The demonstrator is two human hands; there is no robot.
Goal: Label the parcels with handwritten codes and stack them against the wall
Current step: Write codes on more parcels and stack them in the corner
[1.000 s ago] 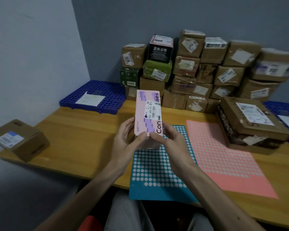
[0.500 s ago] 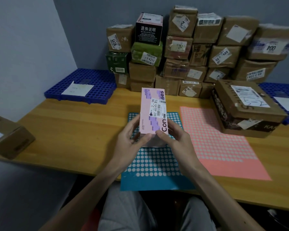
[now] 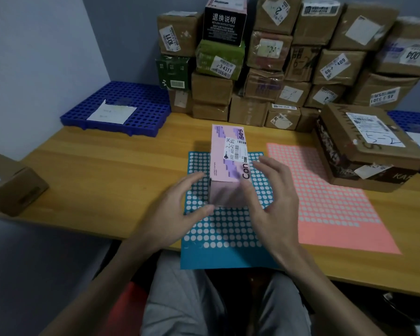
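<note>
A pink parcel (image 3: 228,154) with a white label bearing a handwritten code lies lengthwise on the blue dot-sticker sheet (image 3: 228,229), in the middle of the wooden table (image 3: 107,178). My left hand (image 3: 175,209) is at its near left corner and my right hand (image 3: 272,202) at its near right corner. Both have spread, relaxed fingers and neither grips the box; whether they touch it is unclear. A wall of labelled cardboard parcels (image 3: 264,81) is stacked against the back wall.
A pink sticker sheet (image 3: 330,202) lies right of the blue one. A large brown box (image 3: 364,151) sits at the right. A blue plastic grid tray (image 3: 121,103) with a paper is at the back left, and a small carton (image 3: 12,183) at the table's left end.
The pink parcel, held up in both hands before, has come down flat onto the blue sheet. Both hands have let go and opened beside it.
</note>
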